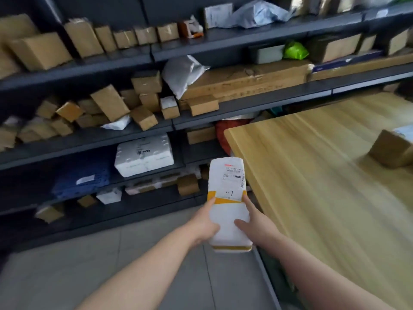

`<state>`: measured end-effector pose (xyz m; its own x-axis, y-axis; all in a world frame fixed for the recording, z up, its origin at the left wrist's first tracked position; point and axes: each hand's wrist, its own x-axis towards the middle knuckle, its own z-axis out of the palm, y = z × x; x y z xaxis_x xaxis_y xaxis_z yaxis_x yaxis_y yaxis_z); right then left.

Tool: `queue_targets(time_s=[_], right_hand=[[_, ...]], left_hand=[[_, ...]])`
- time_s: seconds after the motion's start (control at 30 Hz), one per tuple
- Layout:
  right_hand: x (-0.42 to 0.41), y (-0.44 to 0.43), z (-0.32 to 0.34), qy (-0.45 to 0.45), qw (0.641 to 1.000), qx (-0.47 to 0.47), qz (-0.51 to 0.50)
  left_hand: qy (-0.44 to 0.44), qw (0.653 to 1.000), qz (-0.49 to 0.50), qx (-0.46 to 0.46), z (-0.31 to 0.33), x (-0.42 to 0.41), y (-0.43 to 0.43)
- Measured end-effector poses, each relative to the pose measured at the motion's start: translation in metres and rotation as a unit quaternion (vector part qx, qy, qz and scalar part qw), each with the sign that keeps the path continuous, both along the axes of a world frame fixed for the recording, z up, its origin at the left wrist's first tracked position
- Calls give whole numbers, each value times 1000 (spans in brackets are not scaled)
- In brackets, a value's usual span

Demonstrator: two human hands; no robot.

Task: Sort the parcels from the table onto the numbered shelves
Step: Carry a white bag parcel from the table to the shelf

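A long white parcel [226, 182] with yellow tape bands and a shipping label is held out in front of me, between the table and the shelves. A handwritten mark sits on its label near the upper yellow band. My left hand [206, 222] grips its left edge. My right hand [253, 220] grips its right edge, thumb laid across the white face. A brown cardboard parcel [391, 151] lies on the wooden table [312, 175] at the right. The dark grey shelves [134, 133] run across the left and the back.
The shelves hold several brown boxes [109, 104], a white foam box [145, 155], a blue crate [82, 177], grey and blue mailer bags [183, 73], a green bag [295, 50] and a long flat carton [245, 82]. Grey tiled floor [89, 265] lies below my arms.
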<state>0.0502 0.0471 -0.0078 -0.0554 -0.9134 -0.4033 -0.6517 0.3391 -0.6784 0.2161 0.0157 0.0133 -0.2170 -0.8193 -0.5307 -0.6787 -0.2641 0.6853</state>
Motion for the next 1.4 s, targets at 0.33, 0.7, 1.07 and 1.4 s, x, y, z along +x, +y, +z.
queue_targets(time_s=[0.33, 0.7, 1.07, 1.4], right_hand=[[237, -31, 20, 14, 980, -28, 196], [481, -43, 34, -28, 928, -62, 367], [661, -73, 44, -76, 848, -56, 522], [801, -158, 52, -64, 790, -27, 609]], left_hand=[[7, 977, 213, -26, 13, 233, 35], [-1, 925, 375, -63, 39, 453, 87], [0, 841, 536, -74, 46, 591, 104], [-13, 783, 619, -62, 55, 696, 32]])
